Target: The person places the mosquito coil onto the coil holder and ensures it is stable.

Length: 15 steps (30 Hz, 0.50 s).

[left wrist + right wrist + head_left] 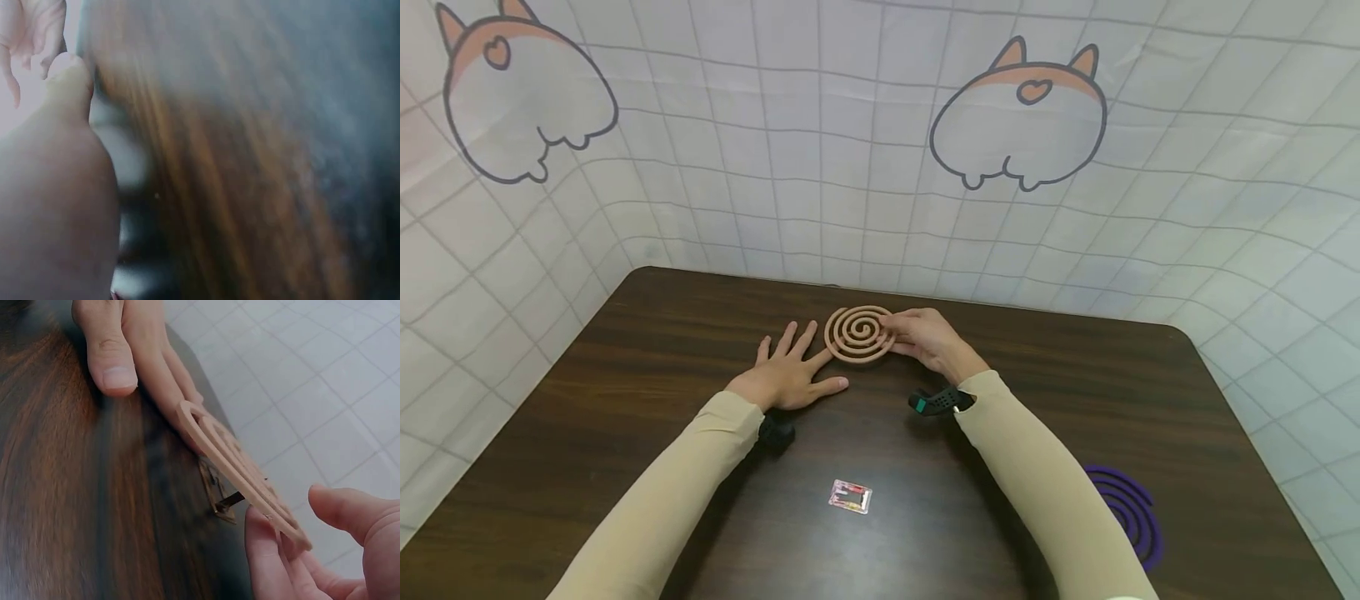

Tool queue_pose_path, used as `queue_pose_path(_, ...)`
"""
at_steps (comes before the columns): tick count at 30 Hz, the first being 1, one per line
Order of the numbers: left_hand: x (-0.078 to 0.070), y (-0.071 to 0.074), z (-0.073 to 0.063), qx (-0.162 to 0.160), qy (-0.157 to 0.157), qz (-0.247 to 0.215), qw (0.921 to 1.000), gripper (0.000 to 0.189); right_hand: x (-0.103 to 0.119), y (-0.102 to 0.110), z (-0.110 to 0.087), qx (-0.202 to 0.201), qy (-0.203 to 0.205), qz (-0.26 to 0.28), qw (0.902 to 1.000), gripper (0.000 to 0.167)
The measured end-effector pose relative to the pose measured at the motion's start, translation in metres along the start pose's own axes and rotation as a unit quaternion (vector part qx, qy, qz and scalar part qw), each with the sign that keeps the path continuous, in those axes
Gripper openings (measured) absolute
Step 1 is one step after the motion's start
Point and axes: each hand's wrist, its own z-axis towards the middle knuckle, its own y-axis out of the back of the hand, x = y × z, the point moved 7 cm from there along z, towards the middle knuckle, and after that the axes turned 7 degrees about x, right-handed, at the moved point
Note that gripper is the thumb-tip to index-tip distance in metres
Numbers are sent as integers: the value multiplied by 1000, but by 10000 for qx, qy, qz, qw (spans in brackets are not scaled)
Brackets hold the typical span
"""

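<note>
A tan mosquito coil (pixel 859 360) lies level near the table's far edge. Under it, in the right wrist view, a small metal stand (pixel 219 494) shows, with an upright post. My right hand (pixel 931 340) holds the coil's right rim, with fingers below the rim and one digit raised over it. Spread flat on the table to the coil's left is my left hand (pixel 786 375), palm down; its index finger reaches the coil's edge beside the stand. The left wrist view is blurred and shows mostly the tabletop.
A purple spiral coil (pixel 1152 533) lies at the right, partly hidden by my right sleeve. Nearer me, between the forearms, is a small pinkish card (pixel 864 505) with a dark middle. A white gridded curtain (pixel 820 208) stands behind the dark wooden table (pixel 625 350).
</note>
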Motion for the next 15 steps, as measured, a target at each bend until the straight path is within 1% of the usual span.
queue_pose_path(3, 5, 1, 0, 9, 29, 13, 10000, 85, 2, 3, -2, -17, 4, -23, 10000, 37)
queue_pose_path(5, 7, 1, 0, 10, 54, 52, 10000, 85, 1, 5, -3, -29, 12, -10, 10000, 43)
queue_pose_path(8, 4, 0, -2, -14, 17, 69, 10000, 86, -2, 5, -3, -27, -60, 46, 10000, 49)
queue_pose_path(12, -1, -1, -3, 4, -57, 52, 10000, 86, -6, 5, -4, 3, -150, 79, 9999, 43)
queue_pose_path(15, -3, 1, -4, -22, -66, 143, 9999, 84, -6, 9, -4, -36, -113, 141, 9998, 40)
